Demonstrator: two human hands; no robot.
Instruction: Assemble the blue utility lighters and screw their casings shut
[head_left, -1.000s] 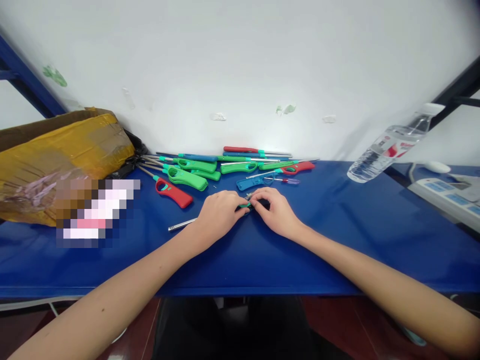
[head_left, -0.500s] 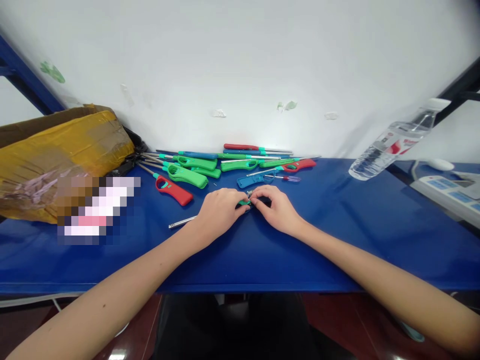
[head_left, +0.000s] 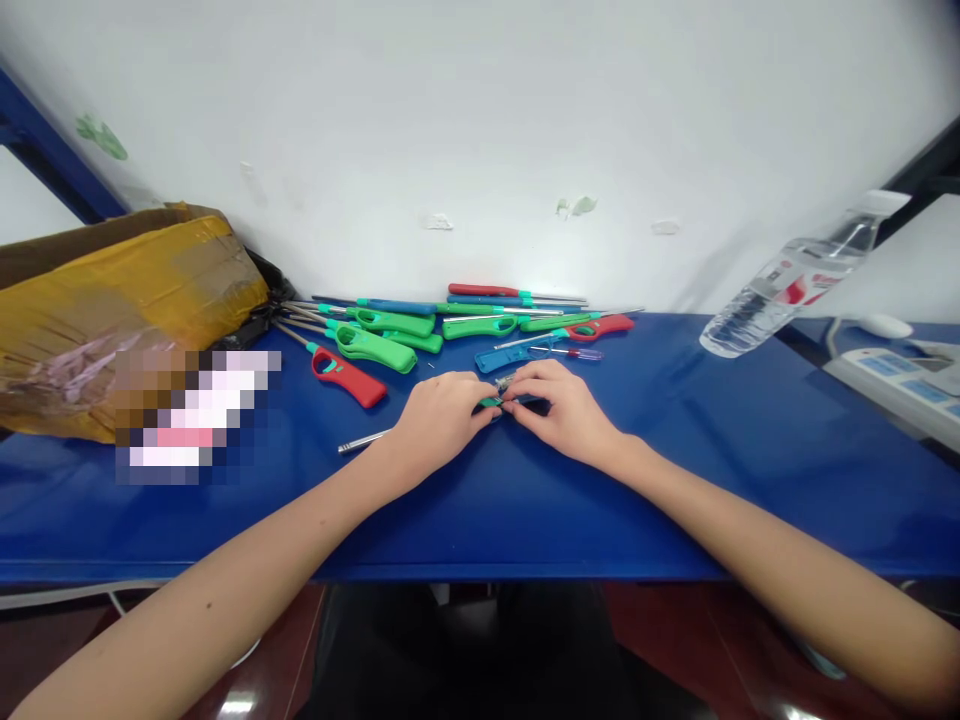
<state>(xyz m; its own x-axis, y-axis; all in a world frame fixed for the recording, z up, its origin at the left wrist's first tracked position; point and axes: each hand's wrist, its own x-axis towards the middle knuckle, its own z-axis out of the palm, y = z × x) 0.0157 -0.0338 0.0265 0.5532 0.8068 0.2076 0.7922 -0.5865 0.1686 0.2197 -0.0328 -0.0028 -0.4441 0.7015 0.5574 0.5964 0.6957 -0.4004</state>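
Over the middle of the blue table, my left hand (head_left: 444, 412) is closed round a utility lighter, mostly hidden by the fingers. Its metal tube (head_left: 361, 441) sticks out to the left from under the hand, and a small green part (head_left: 491, 402) shows at the fingertips. Thumb and fingers of my right hand (head_left: 561, 408) pinch together at the lighter's other end, on a small piece I cannot make out. Just behind the hands lie a blue lighter shell half (head_left: 501, 357) and a small screwdriver (head_left: 583, 354) with a clear purple handle.
Several green lighters (head_left: 379, 348) and a red lighter (head_left: 351, 378) lie along the wall. A taped cardboard box (head_left: 142, 290) stands at the left, a tilted water bottle (head_left: 795, 285) at the right. Beyond the bottle are a power strip (head_left: 900, 385) and a white mouse (head_left: 885, 326).
My right hand has shifted slightly and its fingers have spread a little at the lighter. The left hand keeps its hold almost unmoved. The view has tilted slightly.
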